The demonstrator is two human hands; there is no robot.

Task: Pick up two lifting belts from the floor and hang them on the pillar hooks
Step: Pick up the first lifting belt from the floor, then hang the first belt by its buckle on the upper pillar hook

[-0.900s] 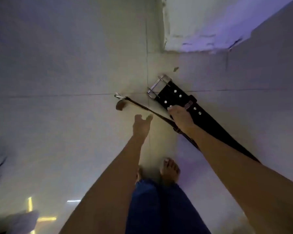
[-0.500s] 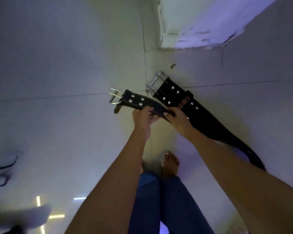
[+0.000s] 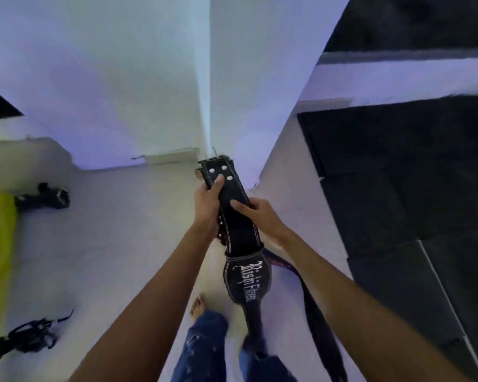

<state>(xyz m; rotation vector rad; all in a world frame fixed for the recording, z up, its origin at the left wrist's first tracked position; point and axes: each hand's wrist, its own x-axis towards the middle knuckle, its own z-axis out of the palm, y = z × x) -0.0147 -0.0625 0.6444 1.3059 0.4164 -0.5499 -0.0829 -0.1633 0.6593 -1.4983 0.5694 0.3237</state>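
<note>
**Two belts in hand at the pillar corner**

While both hands close around the same bundle, a person holds two black lifting belts point(image 3: 239, 216) stacked together in front of the white pillar point(image 3: 204, 78), buckle end toward it. The left hand point(image 3: 208, 203) wraps the left edge, thumb laid on the top face near the rivets; its other fingers are hidden beneath the leather. The right hand point(image 3: 260, 213) grips the right edge, forefinger pressed on the top face, the remaining fingers out of sight underneath. The buckle point(image 3: 204, 164) is blurred, and only part of it shows. Below the hands, the wide padded section point(image 3: 246, 279) with white lettering hangs down toward the pale floor point(image 3: 122, 244); the lettering is too soft to read fully. A second strap point(image 3: 318, 321) trails to the right, and its end is cut off by the bottom edge. No hooks can be made out on the pillar. A bare foot point(image 3: 198, 306) shows above torn jeans point(image 3: 204, 348).
</note>
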